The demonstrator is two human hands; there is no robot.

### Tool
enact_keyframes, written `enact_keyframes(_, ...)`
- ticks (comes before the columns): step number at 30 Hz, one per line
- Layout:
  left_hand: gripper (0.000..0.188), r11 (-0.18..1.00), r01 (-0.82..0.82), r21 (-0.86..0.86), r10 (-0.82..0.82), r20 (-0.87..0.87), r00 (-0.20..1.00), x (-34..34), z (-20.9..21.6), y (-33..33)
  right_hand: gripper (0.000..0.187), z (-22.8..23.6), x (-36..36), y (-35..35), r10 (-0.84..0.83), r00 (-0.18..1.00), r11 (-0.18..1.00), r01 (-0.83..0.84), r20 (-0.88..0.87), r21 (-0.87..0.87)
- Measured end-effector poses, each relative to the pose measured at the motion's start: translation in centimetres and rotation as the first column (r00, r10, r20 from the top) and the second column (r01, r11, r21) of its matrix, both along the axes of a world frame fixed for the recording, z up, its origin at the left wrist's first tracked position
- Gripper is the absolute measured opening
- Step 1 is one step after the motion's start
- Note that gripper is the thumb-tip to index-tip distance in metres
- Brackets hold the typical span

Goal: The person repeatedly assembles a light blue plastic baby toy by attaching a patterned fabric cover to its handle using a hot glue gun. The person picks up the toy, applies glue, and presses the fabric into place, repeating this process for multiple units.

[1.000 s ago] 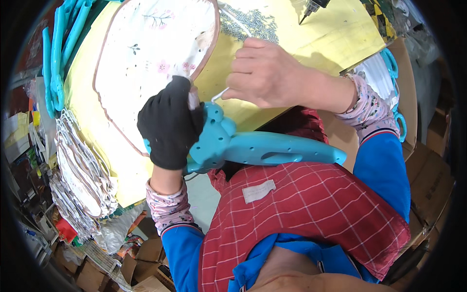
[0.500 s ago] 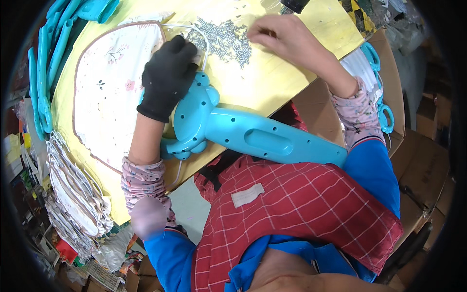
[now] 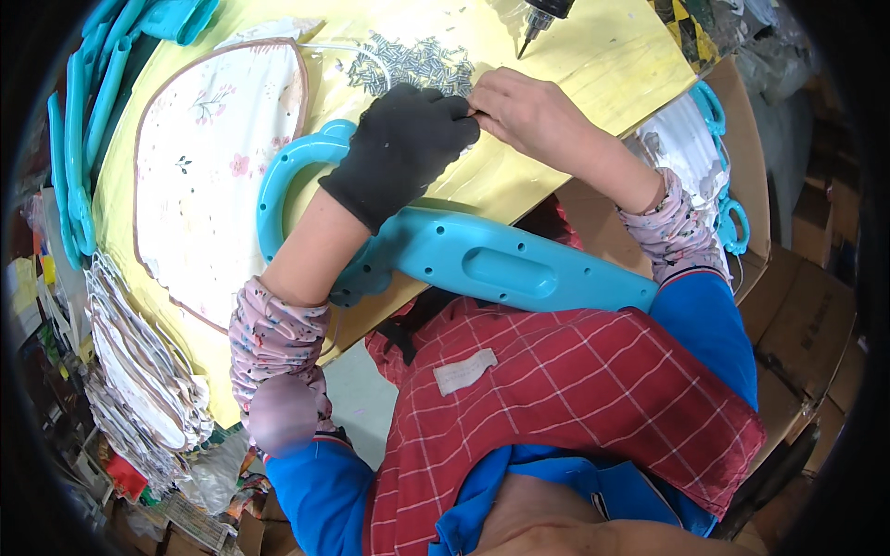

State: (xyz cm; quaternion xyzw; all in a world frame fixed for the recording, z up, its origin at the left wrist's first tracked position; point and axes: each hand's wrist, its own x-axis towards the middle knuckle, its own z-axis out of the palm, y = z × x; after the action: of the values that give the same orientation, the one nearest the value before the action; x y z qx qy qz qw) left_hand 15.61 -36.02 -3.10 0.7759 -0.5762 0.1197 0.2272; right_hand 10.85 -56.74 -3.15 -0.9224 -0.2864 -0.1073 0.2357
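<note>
My left hand (image 3: 405, 146), in a black glove, meets my bare right hand (image 3: 530, 119) fingertip to fingertip just below a heap of small metal screws (image 3: 422, 67). The fingers of both hands are pinched together; anything between them is too small to make out. Under my left wrist lies a turquoise plastic piece (image 3: 477, 258) with a curved loop, screw holes and a long handle that reaches toward my body. My glove and forearm hide part of its middle. To the left, a white floral fabric panel (image 3: 209, 171) with brown edging lies flat on the table.
A power screwdriver (image 3: 540, 20) hangs point down at the top. More turquoise parts (image 3: 79, 157) stand at the far left, above a stack of fabric panels (image 3: 148, 361). At right, a cardboard box (image 3: 746, 139) holds turquoise and white pieces. The table (image 3: 630, 65) is yellow.
My left hand has moved right, off the panel's edge, uncovering the turquoise loop. My right hand has come down to meet it. More of the screwdriver shows at the top.
</note>
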Motion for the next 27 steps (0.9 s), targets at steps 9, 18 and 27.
enact_keyframes(9,0.011,0.968,-0.244,-0.064,0.21,-0.337,0.918,-2.9,2.3,3.1,0.023,1.5,1.1,0.6,0.075,0.788,0.753,0.357,-0.611,0.553)
enact_keyframes(18,0.025,0.228,-0.898,-0.377,-0.091,-0.926,0.366,-13.8,6.8,12.8,0.019,0.6,2.6,6.6,0.33,0.631,0.802,0.205,-0.702,0.561)
enact_keyframes(27,0.012,0.111,-0.96,-0.257,-0.058,-0.966,0.252,-22.8,2.1,14.7,0.017,0.7,2.8,7.7,0.152,0.76,0.915,0.134,-0.632,0.381)
